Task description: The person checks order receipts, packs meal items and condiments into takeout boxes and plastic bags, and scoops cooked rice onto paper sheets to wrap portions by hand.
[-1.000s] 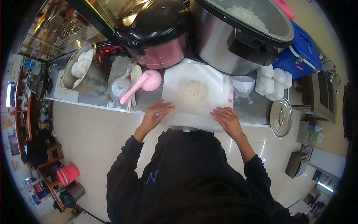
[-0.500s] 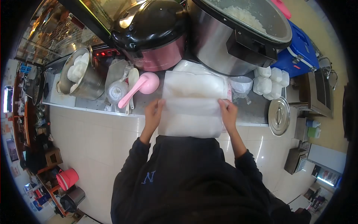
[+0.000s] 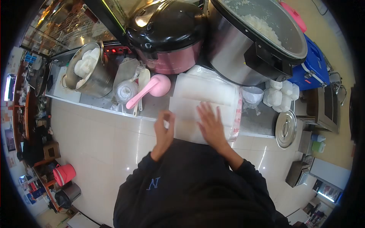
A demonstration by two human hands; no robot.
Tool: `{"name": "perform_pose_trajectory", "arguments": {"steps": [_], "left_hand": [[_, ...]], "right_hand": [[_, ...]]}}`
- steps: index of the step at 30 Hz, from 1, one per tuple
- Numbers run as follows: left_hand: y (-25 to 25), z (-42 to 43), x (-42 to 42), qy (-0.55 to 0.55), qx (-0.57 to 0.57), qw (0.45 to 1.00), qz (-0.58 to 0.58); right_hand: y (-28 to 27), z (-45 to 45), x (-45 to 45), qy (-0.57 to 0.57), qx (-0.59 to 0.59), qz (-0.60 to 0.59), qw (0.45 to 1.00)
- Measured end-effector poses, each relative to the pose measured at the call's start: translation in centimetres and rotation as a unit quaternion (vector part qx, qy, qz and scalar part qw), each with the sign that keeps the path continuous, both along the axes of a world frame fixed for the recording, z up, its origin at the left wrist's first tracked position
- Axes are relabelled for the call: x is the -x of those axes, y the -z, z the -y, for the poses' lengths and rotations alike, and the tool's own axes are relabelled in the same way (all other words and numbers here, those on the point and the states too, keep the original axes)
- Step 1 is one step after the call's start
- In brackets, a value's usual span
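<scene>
White wrapping paper sheets [image 3: 205, 85] lie stacked on the counter in front of me, the top one set lower and overlapping the near edge. My right hand [image 3: 211, 123] rests flat on the top sheet with its fingers spread. At the left edge of the paper is my left hand [image 3: 164, 131], its fingers curled and its thumb close to the forefinger. A small white patch shows inside that curl; whether it is paper I cannot make out. Beneath the sheets, a plastic bag with red print [image 3: 236, 125] sticks out on the right.
A pink ladle [image 3: 159, 85] lies left of the paper, near a steel pot [image 3: 99, 78] with white bundles. Behind stand a pink rice cooker [image 3: 175, 60] and a large open cooker [image 3: 235, 57] of rice. White wrapped packs [image 3: 274, 98] and a round lid [image 3: 286, 129] are right.
Both hands were pinching a sheet's raised edge by its two sides. Now the sheet lies flat; my right hand has moved inward and spread on it, while my left hand has come lower.
</scene>
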State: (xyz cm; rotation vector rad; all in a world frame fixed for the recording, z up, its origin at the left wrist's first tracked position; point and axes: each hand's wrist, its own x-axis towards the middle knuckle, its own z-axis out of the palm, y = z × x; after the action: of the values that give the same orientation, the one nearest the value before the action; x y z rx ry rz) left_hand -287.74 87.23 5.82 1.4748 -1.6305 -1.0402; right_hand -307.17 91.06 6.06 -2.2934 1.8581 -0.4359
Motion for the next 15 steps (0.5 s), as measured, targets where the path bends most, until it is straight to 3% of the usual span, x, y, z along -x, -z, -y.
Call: {"name": "perform_pose_trajectory", "arguments": {"steps": [1,3,6,11,15], "left_hand": [[0.9,-1.2,-0.4,0.026,-0.101,0.99,-0.092],[2.9,-2.0,-0.8,0.076,-0.29,0.914,-0.273],[2.2,-1.2,-1.4,0.007,-0.382,0.85,-0.363],[7.8,6.0,-3.9,0.006,-0.346,0.864,-0.364],[5.1,11.7,-0.8,0.128,-0.306,0.918,-0.215]], "right_hand": [[-0.1,-0.1,-1.0,-0.024,-0.02,0.011,0.999],[1.9,0.2,-1.1,0.006,-0.035,0.023,0.999],[2.6,0.5,-1.0,0.014,-0.039,0.037,0.998],[2.0,1.1,-0.6,-0.012,-0.044,0.062,0.997],[1.9,1.4,0.2,-0.023,-0.039,0.081,0.996]]}}
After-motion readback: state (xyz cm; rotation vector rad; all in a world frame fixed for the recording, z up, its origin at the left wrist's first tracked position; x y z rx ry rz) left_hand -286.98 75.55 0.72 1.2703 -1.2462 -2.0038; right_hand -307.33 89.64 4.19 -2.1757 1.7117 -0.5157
